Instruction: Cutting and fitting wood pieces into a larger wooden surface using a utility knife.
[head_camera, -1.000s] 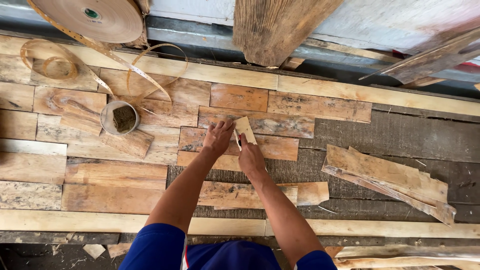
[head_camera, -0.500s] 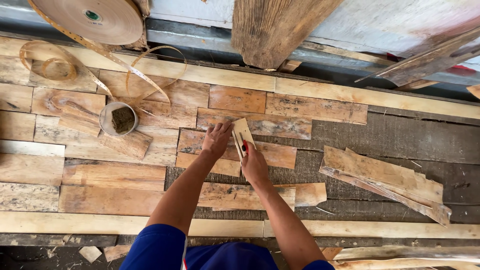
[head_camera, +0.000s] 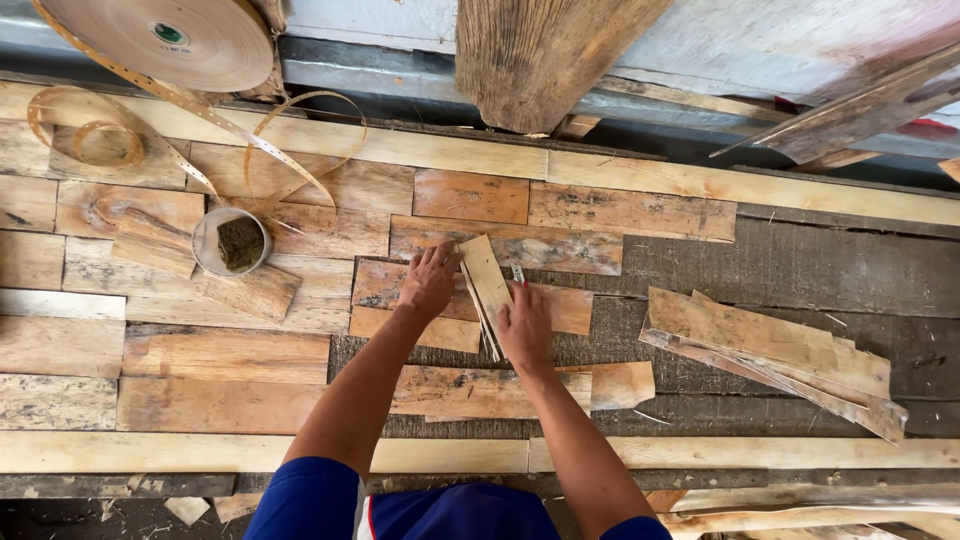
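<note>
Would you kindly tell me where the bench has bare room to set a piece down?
The dark bench top is bare between the upper veneer row and the loose veneer stack. It is crowded around both hands and the small tin.

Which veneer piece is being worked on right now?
The narrow pale strip lying tilted between left hand and right hand; the others lie untouched.

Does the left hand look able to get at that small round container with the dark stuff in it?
Probably yes. The left hand rests on veneer pieces, and the round container sits further left with only flat wood between them.
</note>
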